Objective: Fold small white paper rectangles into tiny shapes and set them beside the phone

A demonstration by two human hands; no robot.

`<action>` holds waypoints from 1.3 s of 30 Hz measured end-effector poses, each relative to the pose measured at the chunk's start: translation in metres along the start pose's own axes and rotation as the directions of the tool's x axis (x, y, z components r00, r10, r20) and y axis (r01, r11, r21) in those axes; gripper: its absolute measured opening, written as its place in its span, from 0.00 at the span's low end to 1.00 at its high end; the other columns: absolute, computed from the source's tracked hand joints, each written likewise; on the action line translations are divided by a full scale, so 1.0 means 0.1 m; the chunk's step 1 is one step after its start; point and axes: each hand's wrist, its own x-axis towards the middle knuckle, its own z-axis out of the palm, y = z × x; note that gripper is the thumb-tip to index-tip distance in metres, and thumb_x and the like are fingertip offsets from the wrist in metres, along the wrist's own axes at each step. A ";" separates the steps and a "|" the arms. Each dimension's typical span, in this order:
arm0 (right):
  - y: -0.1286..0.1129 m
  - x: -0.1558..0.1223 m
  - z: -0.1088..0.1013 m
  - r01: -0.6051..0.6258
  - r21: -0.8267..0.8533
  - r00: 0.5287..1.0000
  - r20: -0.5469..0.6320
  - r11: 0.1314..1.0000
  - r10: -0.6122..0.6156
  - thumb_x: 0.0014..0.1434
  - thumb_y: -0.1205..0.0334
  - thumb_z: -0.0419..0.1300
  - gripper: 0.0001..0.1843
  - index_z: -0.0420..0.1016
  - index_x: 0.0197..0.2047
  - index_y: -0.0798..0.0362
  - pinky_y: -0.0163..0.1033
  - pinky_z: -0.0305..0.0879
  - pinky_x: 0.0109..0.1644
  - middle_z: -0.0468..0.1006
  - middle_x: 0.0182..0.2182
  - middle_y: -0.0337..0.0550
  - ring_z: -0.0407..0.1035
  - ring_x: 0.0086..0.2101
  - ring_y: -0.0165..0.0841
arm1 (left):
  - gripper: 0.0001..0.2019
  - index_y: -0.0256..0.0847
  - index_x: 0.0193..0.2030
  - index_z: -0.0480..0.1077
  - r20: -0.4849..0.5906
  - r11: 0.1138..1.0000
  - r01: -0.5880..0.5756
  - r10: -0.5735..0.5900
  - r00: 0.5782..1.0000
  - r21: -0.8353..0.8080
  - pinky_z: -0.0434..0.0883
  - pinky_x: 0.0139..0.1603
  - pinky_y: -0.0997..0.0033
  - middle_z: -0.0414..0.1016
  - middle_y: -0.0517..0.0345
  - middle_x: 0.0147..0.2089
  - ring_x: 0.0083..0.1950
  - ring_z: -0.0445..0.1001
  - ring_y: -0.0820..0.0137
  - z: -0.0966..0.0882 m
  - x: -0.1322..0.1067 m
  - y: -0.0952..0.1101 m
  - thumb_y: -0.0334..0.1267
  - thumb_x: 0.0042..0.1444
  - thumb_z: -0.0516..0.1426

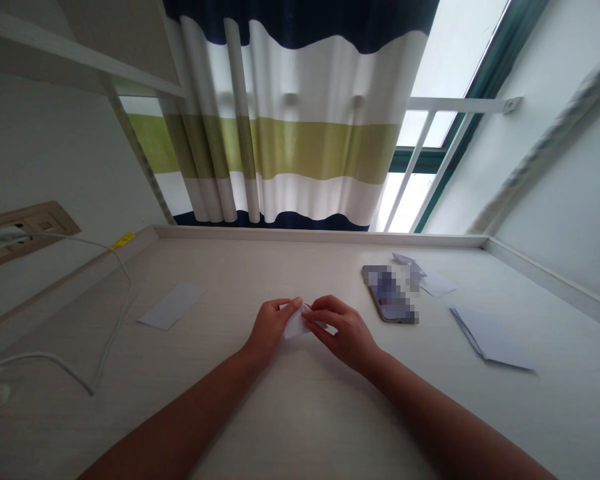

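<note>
A small folded piece of white paper (296,325) sits between both hands at the middle of a pale wooden desk (300,413). My left hand (270,327) pinches its left side with curled fingers. My right hand (341,329) holds its right side, fingers bent over the paper's edge. Most of the paper is hidden by the fingers.
A phone (390,293) lies to the right of the hands, with small paper pieces (437,283) behind it. A folded stack of white paper (490,337) lies further right. A paper slip (171,305) and a white cable (113,333) lie on the left. A striped curtain (290,140) hangs behind.
</note>
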 end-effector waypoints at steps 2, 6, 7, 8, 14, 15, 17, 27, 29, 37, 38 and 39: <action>0.00 0.01 0.00 -0.029 0.065 0.999 -0.034 0.997 0.031 0.55 0.62 0.55 0.10 0.76 0.38 0.49 0.38 0.68 0.37 0.73 0.35 0.45 0.69 0.33 0.31 | 0.19 0.31 0.31 0.76 0.009 1.000 0.012 -0.012 1.000 0.003 0.63 0.26 0.74 0.74 0.55 0.23 0.25 0.68 0.71 0.00 0.00 0.00 0.49 0.42 0.59; 0.01 0.04 0.00 -0.152 0.205 0.979 -0.101 0.967 0.175 0.53 0.63 0.57 0.06 0.76 0.31 0.50 0.37 0.67 0.33 0.72 0.31 0.43 0.68 0.30 0.30 | 0.20 0.32 0.36 0.75 0.130 0.999 0.038 -0.033 0.991 -0.037 0.65 0.29 0.73 0.75 0.54 0.26 0.27 0.71 0.69 0.01 0.00 0.00 0.49 0.43 0.59; 0.01 0.05 0.01 -0.186 0.243 0.971 -0.102 0.952 0.216 0.52 0.64 0.58 0.05 0.76 0.30 0.50 0.36 0.67 0.32 0.72 0.31 0.43 0.68 0.29 0.30 | 0.19 0.33 0.37 0.75 0.158 0.998 0.031 -0.024 0.987 -0.047 0.66 0.31 0.72 0.76 0.54 0.29 0.29 0.72 0.69 0.02 -0.01 0.01 0.47 0.42 0.60; 0.02 0.05 0.01 -0.223 0.288 0.960 -0.100 0.931 0.261 0.51 0.64 0.58 0.04 0.75 0.30 0.51 0.36 0.66 0.31 0.72 0.30 0.42 0.67 0.28 0.29 | 0.19 0.33 0.38 0.74 0.169 0.998 0.020 -0.011 0.986 -0.052 0.67 0.34 0.71 0.77 0.53 0.31 0.32 0.72 0.67 0.02 -0.01 0.01 0.45 0.41 0.61; 0.07 0.08 0.04 -0.389 0.590 0.877 0.002 0.708 0.480 0.45 0.63 0.62 0.08 0.68 0.30 0.53 0.33 0.63 0.29 0.68 0.25 0.36 0.64 0.26 0.27 | 0.23 0.36 0.46 0.69 0.076 0.992 -0.076 0.069 0.995 0.098 0.68 0.37 0.69 0.76 0.53 0.36 0.36 0.73 0.67 0.04 -0.04 0.06 0.37 0.40 0.62; 0.07 0.08 0.04 -0.408 0.618 0.867 0.034 0.671 0.497 0.44 0.62 0.63 0.09 0.69 0.31 0.53 0.33 0.63 0.29 0.68 0.24 0.36 0.64 0.26 0.27 | 0.22 0.37 0.47 0.68 0.077 0.986 -0.105 0.096 0.992 0.131 0.68 0.36 0.70 0.75 0.53 0.36 0.36 0.72 0.67 0.04 -0.05 0.06 0.36 0.41 0.61; 0.07 0.10 0.03 -0.459 0.648 0.841 0.099 0.607 0.531 0.44 0.60 0.63 0.10 0.70 0.31 0.54 0.33 0.62 0.28 0.69 0.24 0.36 0.63 0.26 0.27 | 0.22 0.37 0.48 0.67 0.089 0.968 -0.160 0.145 0.985 0.196 0.68 0.35 0.71 0.75 0.54 0.37 0.35 0.72 0.68 0.04 -0.06 0.06 0.36 0.43 0.59; 0.07 0.11 0.01 -0.523 0.653 0.794 0.140 0.548 0.591 0.44 0.56 0.63 0.11 0.72 0.25 0.57 0.35 0.60 0.29 0.70 0.21 0.37 0.61 0.23 0.27 | 0.19 0.37 0.47 0.67 0.149 0.922 -0.228 0.189 0.971 0.314 0.68 0.35 0.73 0.75 0.54 0.37 0.35 0.73 0.69 0.06 -0.08 0.02 0.33 0.45 0.56; 0.08 0.11 0.02 -0.516 0.652 0.799 0.131 0.556 0.587 0.44 0.57 0.62 0.11 0.72 0.25 0.57 0.34 0.59 0.28 0.69 0.20 0.36 0.61 0.22 0.26 | 0.17 0.37 0.45 0.67 0.155 0.921 -0.234 0.193 0.969 0.311 0.68 0.35 0.73 0.75 0.53 0.38 0.36 0.73 0.69 0.05 -0.07 0.01 0.33 0.45 0.56; 0.07 0.12 0.00 -0.525 0.652 0.789 0.132 0.547 0.600 0.45 0.58 0.61 0.09 0.72 0.24 0.57 0.34 0.57 0.27 0.68 0.18 0.36 0.60 0.22 0.26 | 0.15 0.36 0.40 0.69 0.180 0.918 -0.233 0.182 0.967 0.320 0.68 0.34 0.71 0.76 0.54 0.34 0.35 0.74 0.66 0.05 -0.06 0.00 0.37 0.44 0.58; 0.07 0.12 0.00 -0.529 0.656 0.785 0.136 0.539 0.605 0.45 0.58 0.61 0.09 0.71 0.24 0.57 0.34 0.57 0.27 0.68 0.18 0.36 0.60 0.22 0.26 | 0.15 0.36 0.40 0.70 0.180 0.916 -0.235 0.184 0.966 0.326 0.68 0.34 0.71 0.76 0.54 0.34 0.34 0.74 0.66 0.05 -0.06 0.00 0.37 0.44 0.58; 0.07 0.12 0.00 -0.533 0.659 0.780 0.141 0.530 0.609 0.45 0.58 0.61 0.09 0.71 0.23 0.57 0.34 0.57 0.27 0.68 0.18 0.36 0.60 0.22 0.26 | 0.15 0.36 0.40 0.70 0.180 0.914 -0.237 0.186 0.966 0.330 0.68 0.34 0.71 0.76 0.54 0.34 0.34 0.74 0.66 0.05 -0.06 0.00 0.37 0.44 0.58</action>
